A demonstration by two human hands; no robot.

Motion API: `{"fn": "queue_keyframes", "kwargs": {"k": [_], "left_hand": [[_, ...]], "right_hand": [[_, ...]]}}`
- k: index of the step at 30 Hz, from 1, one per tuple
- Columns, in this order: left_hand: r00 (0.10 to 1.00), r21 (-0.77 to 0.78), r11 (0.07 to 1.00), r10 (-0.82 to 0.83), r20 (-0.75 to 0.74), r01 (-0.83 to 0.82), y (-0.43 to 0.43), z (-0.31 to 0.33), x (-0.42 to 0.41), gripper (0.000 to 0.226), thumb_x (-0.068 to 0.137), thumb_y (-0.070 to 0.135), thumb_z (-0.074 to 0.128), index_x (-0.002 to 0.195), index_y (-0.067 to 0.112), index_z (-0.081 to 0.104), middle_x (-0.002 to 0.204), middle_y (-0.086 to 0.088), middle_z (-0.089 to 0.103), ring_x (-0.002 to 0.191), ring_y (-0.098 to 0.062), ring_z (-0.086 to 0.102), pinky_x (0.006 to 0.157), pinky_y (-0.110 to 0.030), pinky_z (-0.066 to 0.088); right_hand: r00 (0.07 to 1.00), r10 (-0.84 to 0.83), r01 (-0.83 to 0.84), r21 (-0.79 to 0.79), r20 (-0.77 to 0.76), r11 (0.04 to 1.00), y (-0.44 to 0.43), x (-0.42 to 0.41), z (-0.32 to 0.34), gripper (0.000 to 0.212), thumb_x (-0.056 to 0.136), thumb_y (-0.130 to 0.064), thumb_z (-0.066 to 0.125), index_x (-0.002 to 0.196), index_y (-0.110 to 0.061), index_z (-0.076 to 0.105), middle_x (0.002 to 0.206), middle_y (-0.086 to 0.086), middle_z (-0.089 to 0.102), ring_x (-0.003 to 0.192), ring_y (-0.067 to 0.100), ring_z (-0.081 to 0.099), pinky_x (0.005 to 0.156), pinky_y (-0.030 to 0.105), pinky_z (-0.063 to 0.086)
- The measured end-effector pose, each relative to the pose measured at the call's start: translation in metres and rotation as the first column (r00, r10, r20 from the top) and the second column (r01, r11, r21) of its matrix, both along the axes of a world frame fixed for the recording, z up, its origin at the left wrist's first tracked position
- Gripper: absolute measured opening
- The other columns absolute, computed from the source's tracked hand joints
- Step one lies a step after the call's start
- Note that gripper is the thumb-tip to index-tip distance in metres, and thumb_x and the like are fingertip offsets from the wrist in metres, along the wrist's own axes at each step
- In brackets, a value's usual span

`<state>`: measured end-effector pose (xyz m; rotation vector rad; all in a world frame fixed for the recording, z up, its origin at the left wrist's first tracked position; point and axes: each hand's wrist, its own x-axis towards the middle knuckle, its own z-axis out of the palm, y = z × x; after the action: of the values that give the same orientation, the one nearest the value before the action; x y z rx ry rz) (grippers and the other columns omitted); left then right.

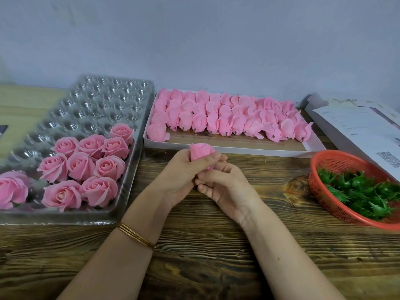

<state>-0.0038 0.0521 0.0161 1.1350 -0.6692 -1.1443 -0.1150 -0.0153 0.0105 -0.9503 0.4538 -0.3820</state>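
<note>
"Head view is all I get from this desk. Where do you put the rose bud (pixel 200 150)?"

"Dead centre, held above the worktop (pixel 194 245), just short of the near rim of the white box (pixel 238 149). The left hand (pixel 184 172) has it: fingers (pixel 208 158) curled round the bud, thumb across its front."

"And its long axis?"

"I read it as nearly upright. The petal tip points to 12 o'clock, tipped a touch toward 11, and the base points to 6, down into the palm. The base itself is hidden."

"Right hand (pixel 227 187)?"

"At 5 o'clock from the bud, touching the left hand. Its fingers (pixel 208 176) are curled in under the base. I see a sliver of pink above them, but I cannot tell whether they pinch it."

"So which hand makes the next move?"

"My guess is the right. It sits at the base end, and the red basket (pixel 320 161) of green calyxes (pixel 363 191) lies at 3 o'clock, well apart but on its side. The plastic tray (pixel 91 100) with the finished roses (pixel 86 165) lies at 9 o'clock, nearer the left."
</note>
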Motion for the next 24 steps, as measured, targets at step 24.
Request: {"fn": "queue_keyframes", "kwargs": {"k": [24], "left_hand": [[0.996, 0.018, 0.998, 0.067, -0.065, -0.066, -0.0042, -0.0018, -0.0025, 0.043, 0.064, 0.04, 0.079, 0.092, 0.008, 0.074, 0.091, -0.013, 0.073, 0.088, -0.025, 0.07, 0.09, -0.04, 0.054]], "right_hand": [[0.98, -0.197, 0.181, -0.405, 0.003, 0.896, 0.0046, 0.0012, -0.0058, 0.014, 0.067, -0.004, 0.078, 0.074, -0.015, 0.072, 0.063, -0.006, 0.067, 0.061, 0.003, 0.061, 0.063, 0.015, 0.048]]}}
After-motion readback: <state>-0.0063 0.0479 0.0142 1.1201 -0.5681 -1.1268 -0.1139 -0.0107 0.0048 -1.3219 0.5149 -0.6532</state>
